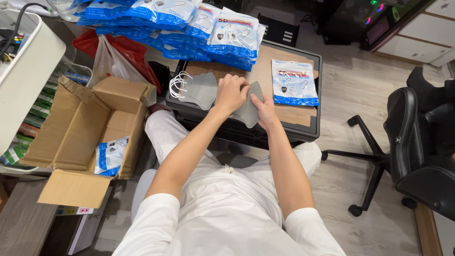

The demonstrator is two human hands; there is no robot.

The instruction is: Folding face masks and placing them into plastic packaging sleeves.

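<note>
Both hands hold one grey face mask (249,111) over the near edge of a dark box lid (303,130) topped with brown cardboard. My left hand (231,92) grips the mask's upper part with curled fingers. My right hand (264,110) pinches its right side. A small stack of grey masks with white ear loops (196,88) lies just left of my left hand. A single blue-and-white mask packet (294,82) rests on the cardboard to the right.
A pile of blue mask packets (189,23) covers the far side. An open cardboard box (83,128) with one packet inside (110,156) stands at my left. A red plastic bag (123,50) lies behind it. A black office chair (412,142) is at the right.
</note>
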